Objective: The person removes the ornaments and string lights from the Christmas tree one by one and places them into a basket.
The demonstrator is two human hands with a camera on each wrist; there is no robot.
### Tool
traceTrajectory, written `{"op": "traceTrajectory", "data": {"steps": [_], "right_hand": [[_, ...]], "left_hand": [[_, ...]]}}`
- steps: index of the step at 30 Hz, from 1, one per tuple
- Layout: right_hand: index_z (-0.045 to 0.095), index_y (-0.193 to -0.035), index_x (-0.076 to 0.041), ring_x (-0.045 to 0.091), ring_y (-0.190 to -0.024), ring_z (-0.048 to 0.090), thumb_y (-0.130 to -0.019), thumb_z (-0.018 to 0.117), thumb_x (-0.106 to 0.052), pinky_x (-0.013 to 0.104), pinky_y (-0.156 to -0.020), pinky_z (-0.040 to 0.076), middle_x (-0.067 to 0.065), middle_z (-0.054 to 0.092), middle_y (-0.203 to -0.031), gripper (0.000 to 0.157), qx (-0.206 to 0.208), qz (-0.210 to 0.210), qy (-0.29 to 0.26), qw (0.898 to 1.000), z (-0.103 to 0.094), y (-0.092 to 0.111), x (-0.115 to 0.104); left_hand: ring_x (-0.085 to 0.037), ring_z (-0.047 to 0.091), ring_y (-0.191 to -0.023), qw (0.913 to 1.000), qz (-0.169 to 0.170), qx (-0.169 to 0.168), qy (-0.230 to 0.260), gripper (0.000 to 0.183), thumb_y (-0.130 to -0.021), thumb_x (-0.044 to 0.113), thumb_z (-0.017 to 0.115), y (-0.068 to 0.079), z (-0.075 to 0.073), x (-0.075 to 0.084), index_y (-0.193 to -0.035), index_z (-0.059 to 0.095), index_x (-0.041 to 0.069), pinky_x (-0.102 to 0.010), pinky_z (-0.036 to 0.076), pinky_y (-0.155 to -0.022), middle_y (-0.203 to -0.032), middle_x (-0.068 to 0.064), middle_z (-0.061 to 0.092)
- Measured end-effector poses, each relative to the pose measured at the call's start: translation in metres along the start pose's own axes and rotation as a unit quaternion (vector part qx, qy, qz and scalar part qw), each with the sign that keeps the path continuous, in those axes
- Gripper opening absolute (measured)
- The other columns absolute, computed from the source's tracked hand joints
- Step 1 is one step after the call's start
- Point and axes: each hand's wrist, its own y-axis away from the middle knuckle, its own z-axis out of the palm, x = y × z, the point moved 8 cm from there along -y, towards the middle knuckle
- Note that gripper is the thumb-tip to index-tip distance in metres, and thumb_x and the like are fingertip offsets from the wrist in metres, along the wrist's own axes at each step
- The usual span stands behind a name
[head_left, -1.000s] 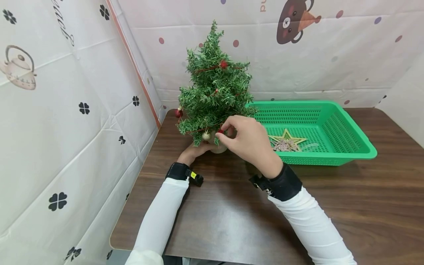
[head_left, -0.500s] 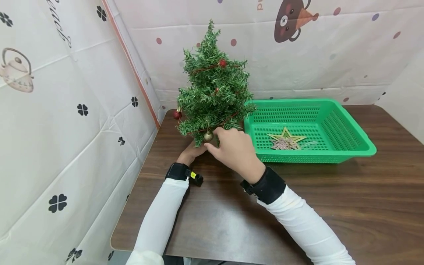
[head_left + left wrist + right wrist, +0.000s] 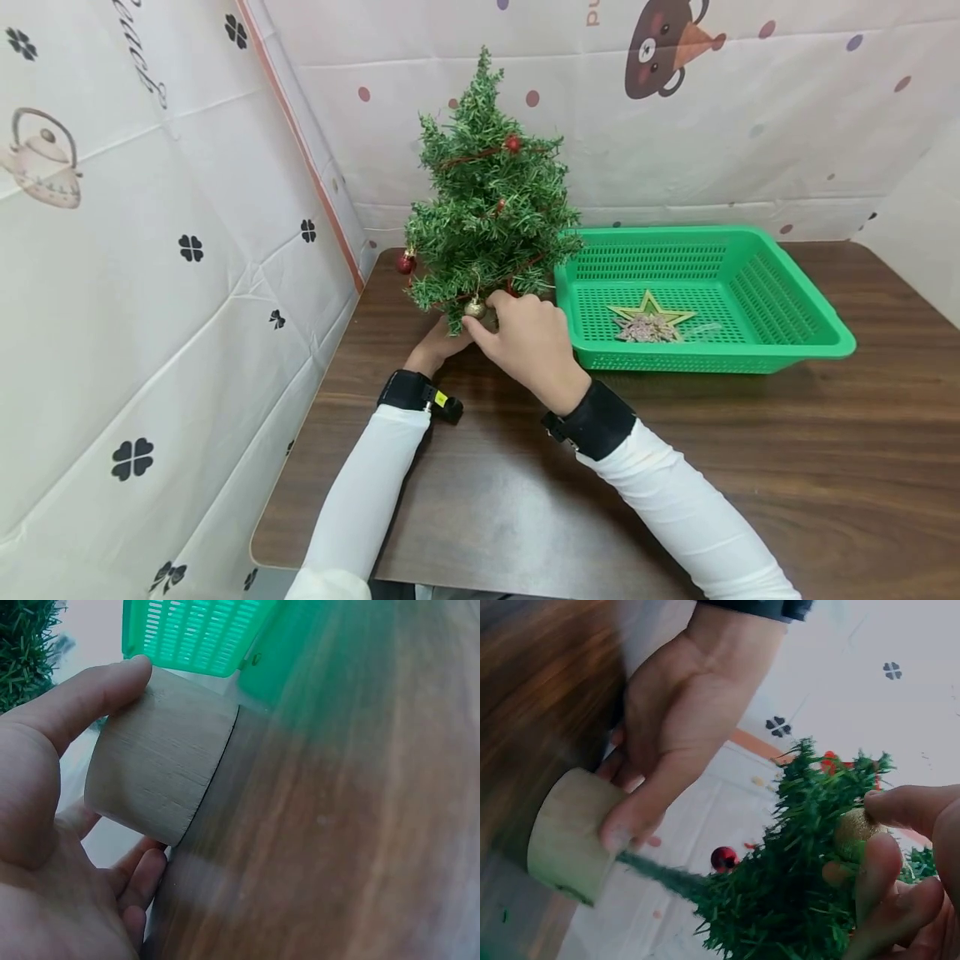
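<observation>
A small green Christmas tree (image 3: pixel 491 200) stands upright on the table in a pale wooden base (image 3: pixel 165 757). My left hand (image 3: pixel 438 343) grips that base low down, thumb on its upper rim and fingers curled behind, as the left wrist view shows. My right hand (image 3: pixel 528 342) is at the lowest front branches, pinching a gold glitter bauble (image 3: pixel 855 834) between thumb and fingers. A dark red bauble (image 3: pixel 406 263) hangs at the tree's left side. Higher up, a red ball (image 3: pixel 513 143) sits on a thin red garland.
Right of the tree stands a green basket (image 3: pixel 810 333), holding a gold star (image 3: pixel 648 310) and a pinkish glitter ornament (image 3: pixel 647 328). The brown wooden table (image 3: pixel 525 517) reaches back to a patterned cloth (image 3: pixel 420 75), with more cloth along the left side.
My right hand has moved left and slightly down, from beside a red ornament to the gold bauble, which it now pinches. My left hand stays on the base.
</observation>
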Motion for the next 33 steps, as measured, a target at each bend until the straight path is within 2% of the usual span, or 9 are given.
{"op": "traceTrajectory", "data": {"steps": [5,8,12,14,17,21,25,30,33], "right_hand": [[0.072,-0.107,-0.013,0.013,-0.041,0.044,-0.095,0.068,-0.045,0.027,-0.037,0.028,-0.003,0.051,-0.052,0.035,0.005,0.003,-0.032,0.999,-0.01,0.0,0.001],[0.072,-0.107,-0.014,0.012,-0.043,0.044,-0.095,0.068,-0.044,0.027,-0.039,0.029,-0.005,0.054,-0.056,0.032,0.014,0.003,-0.044,0.999,-0.019,-0.001,0.002],[0.071,-0.105,-0.016,0.01,-0.048,0.046,-0.095,0.07,-0.041,0.027,-0.042,0.032,-0.006,0.057,-0.062,0.027,0.028,0.006,-0.066,0.997,-0.032,-0.003,0.007],[0.07,-0.104,-0.017,0.011,-0.05,0.047,-0.094,0.07,-0.04,0.028,-0.044,0.034,-0.006,0.058,-0.064,0.025,0.033,0.011,-0.077,0.996,-0.036,-0.004,0.01],[0.068,-0.103,-0.017,0.011,-0.053,0.048,-0.093,0.07,-0.037,0.029,-0.046,0.035,-0.006,0.06,-0.069,0.022,0.034,0.009,-0.092,0.995,-0.04,-0.004,0.012],[0.066,-0.102,-0.019,0.011,-0.055,0.05,-0.093,0.069,-0.038,0.028,-0.048,0.038,-0.007,0.061,-0.073,0.021,0.016,0.004,-0.098,0.995,-0.039,-0.004,0.01],[0.065,-0.101,-0.02,0.012,-0.054,0.05,-0.093,0.068,-0.039,0.029,-0.047,0.037,-0.007,0.06,-0.07,0.021,-0.003,0.002,-0.094,0.996,-0.039,-0.003,0.007],[0.065,-0.101,-0.02,0.011,-0.053,0.049,-0.093,0.068,-0.038,0.028,-0.047,0.036,-0.008,0.059,-0.069,0.02,-0.003,-0.002,-0.101,0.995,-0.043,-0.003,0.007],[0.066,-0.101,-0.019,0.011,-0.053,0.047,-0.093,0.068,-0.036,0.029,-0.047,0.034,-0.007,0.06,-0.07,0.019,0.014,-0.008,-0.114,0.993,-0.048,-0.003,0.008]], "left_hand": [[-0.035,0.033,-0.149,0.9999,0.011,-0.011,0.005,0.082,-0.098,0.04,0.064,0.0,0.005,0.009,-0.161,0.025,0.005,-0.05,0.03,-0.124,-0.162,-0.017,0.032],[-0.023,0.056,-0.123,0.9987,0.044,-0.026,-0.005,0.058,-0.099,0.033,0.065,-0.001,0.012,0.027,-0.147,0.047,0.006,-0.037,0.044,-0.11,-0.133,-0.005,0.059],[-0.007,0.059,-0.095,0.9959,0.07,-0.057,-0.001,0.02,-0.097,0.014,0.068,0.0,0.023,0.054,-0.116,0.064,0.02,-0.025,0.049,-0.089,-0.1,0.014,0.063],[-0.008,0.061,-0.095,0.9943,0.082,-0.068,0.004,0.022,-0.095,0.008,0.068,0.002,0.028,0.065,-0.11,0.065,0.023,-0.025,0.05,-0.089,-0.099,0.013,0.065],[-0.011,0.061,-0.1,0.9933,0.094,-0.066,0.006,0.027,-0.093,0.0,0.066,-0.001,0.028,0.064,-0.116,0.067,0.015,-0.027,0.05,-0.093,-0.105,0.01,0.066],[-0.008,0.059,-0.093,0.9958,0.079,-0.02,-0.042,0.022,-0.096,0.008,0.065,-0.008,0.019,0.047,-0.118,0.066,0.006,-0.026,0.049,-0.088,-0.101,0.008,0.063],[-0.01,0.055,-0.088,0.9922,0.083,0.01,-0.093,0.021,-0.098,0.005,0.062,-0.013,0.014,0.037,-0.118,0.062,-0.001,-0.026,0.046,-0.084,-0.1,-0.001,0.062],[-0.012,0.054,-0.089,0.9899,0.091,0.011,-0.108,0.023,-0.097,0.003,0.064,-0.014,0.017,0.04,-0.119,0.061,-0.002,-0.03,0.046,-0.086,-0.101,-0.003,0.061],[-0.014,0.058,-0.097,0.9902,0.103,-0.01,-0.094,0.032,-0.096,0.001,0.066,-0.013,0.022,0.049,-0.127,0.061,-0.003,-0.039,0.051,-0.095,-0.109,-0.007,0.064]]}}
